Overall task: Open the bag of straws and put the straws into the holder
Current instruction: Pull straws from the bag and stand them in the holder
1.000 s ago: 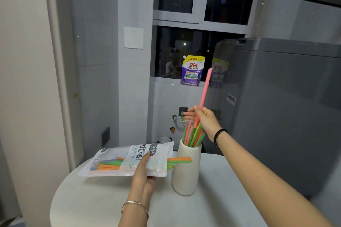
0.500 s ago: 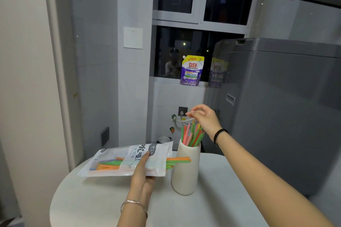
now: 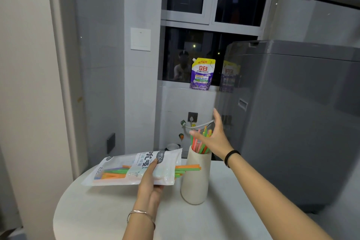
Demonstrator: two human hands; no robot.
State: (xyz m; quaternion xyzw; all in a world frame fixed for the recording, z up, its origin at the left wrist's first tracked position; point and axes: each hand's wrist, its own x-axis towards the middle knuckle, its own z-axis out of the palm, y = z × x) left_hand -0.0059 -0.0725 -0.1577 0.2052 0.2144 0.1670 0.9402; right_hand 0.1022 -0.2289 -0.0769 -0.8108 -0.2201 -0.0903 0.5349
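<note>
My left hand (image 3: 151, 178) grips the white straw bag (image 3: 124, 169) flat above the table, its open end facing right. Orange and green straws (image 3: 188, 167) stick out of that end. A cream, vase-shaped holder (image 3: 195, 179) stands on the table just right of the bag, with several pink, green and orange straws (image 3: 200, 142) upright in it. My right hand (image 3: 214, 136) hovers open just above and behind those straw tips, fingers spread and holding nothing.
The round white table (image 3: 101, 212) carries the holder. A grey washing machine (image 3: 296, 119) stands close on the right. A purple detergent pouch (image 3: 202, 74) sits on the window sill behind. The wall with a light switch (image 3: 140, 39) is at the left.
My right hand pushed a pink straw down into the holder, let it go and opened its fingers. The bag in my left hand stayed in place.
</note>
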